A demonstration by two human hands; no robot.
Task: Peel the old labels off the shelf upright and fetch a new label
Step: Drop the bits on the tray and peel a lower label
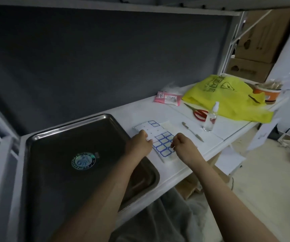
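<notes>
Dim white shelf (210, 135); left hand (140, 140) on label sheet (151, 131); right hand (181, 143) beside; both grips curled, holds unclear; a slipping sheet could tear a label (165, 152).

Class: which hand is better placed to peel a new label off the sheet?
Right, probably: the right hand is curled at the blue-bordered labels; the left hand rests on the stripped part of the sheet.
</notes>
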